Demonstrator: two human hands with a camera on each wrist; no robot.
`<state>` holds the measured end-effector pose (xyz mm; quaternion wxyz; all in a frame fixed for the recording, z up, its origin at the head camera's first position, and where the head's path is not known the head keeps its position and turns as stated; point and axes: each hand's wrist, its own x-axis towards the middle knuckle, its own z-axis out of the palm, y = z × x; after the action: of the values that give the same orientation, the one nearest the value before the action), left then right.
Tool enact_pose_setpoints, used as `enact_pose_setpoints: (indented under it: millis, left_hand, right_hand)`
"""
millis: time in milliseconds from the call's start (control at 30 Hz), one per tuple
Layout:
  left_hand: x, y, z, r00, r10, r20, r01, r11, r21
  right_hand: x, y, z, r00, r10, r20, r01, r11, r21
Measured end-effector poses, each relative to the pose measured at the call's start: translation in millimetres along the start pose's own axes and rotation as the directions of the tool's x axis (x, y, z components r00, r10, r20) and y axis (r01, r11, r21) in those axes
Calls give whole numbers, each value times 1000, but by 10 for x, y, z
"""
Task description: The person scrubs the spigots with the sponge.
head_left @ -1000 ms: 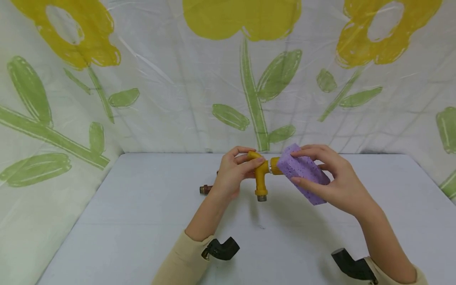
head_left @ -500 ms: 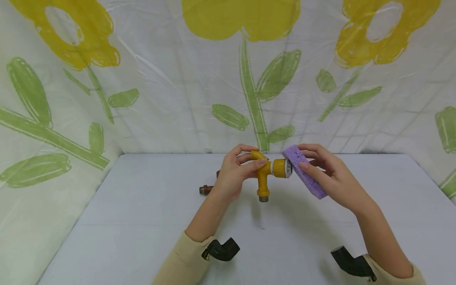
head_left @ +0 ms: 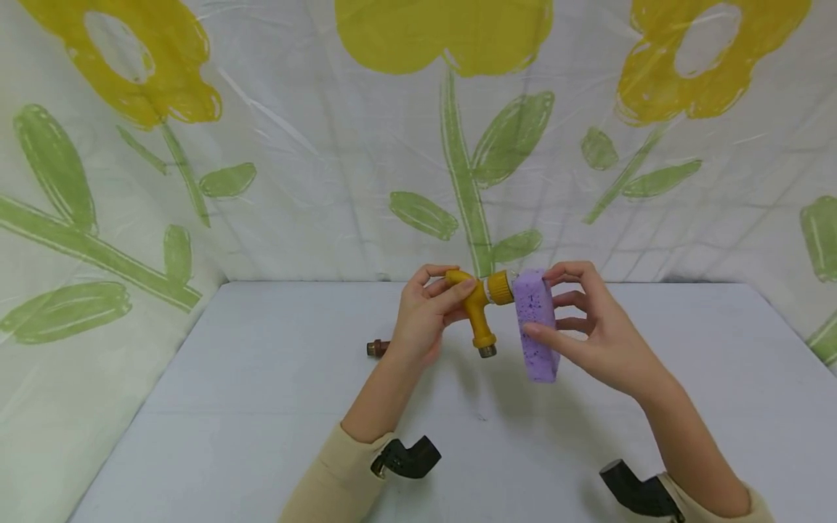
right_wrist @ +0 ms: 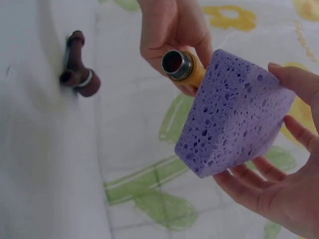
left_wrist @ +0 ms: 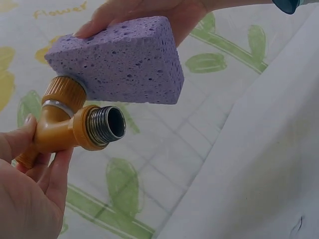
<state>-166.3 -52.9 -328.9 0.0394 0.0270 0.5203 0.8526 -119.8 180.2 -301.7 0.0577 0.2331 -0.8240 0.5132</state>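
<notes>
A yellow faucet (head_left: 478, 312) with a threaded metal end is held up above the table by my left hand (head_left: 425, 316), thumb and fingers pinching its spout end. My right hand (head_left: 604, 334) grips a purple porous sponge (head_left: 538, 327) between thumb and fingers. The sponge (left_wrist: 117, 62) lies against the end of the faucet's ribbed collar (left_wrist: 65, 92) in the left wrist view. From the right wrist view, the sponge hides most of the faucet, leaving the threaded end (right_wrist: 177, 64) showing.
A second, reddish-brown faucet (head_left: 377, 349) lies on the white table (head_left: 261, 407) behind my left wrist; the right wrist view shows more of this brown faucet (right_wrist: 77, 67). A white sheet (head_left: 314, 145) with painted flowers hangs behind the table. Black curved mounts (head_left: 408, 457) sit at both cuffs.
The sponge has swung from a slant to nearly upright and shifted slightly left. My left hand has tilted the faucet, so its collar end rises and its threaded end points down to the right.
</notes>
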Motion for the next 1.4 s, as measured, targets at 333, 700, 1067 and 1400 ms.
enact_pose_setpoints:
  millis: [333, 700, 1067, 1400]
  left_hand:
    - [-15, 7, 10, 999, 0, 48, -5, 996, 93]
    - [-27, 38, 27, 991, -14, 132, -10, 983, 181]
    - [-38, 48, 17, 993, -34, 115, 29, 999, 43]
    - [-23, 9, 29, 999, -22, 28, 23, 999, -37]
  right_hand:
    - [-6, -50, 81, 978, -124, -171, 127, 992, 7]
    - [44, 45, 48, 976, -105, -192, 114, 993, 35]
    - [61, 134, 54, 992, -58, -112, 78, 980, 185]
    - [27, 41, 144, 983, -80, -166, 101, 988, 119]
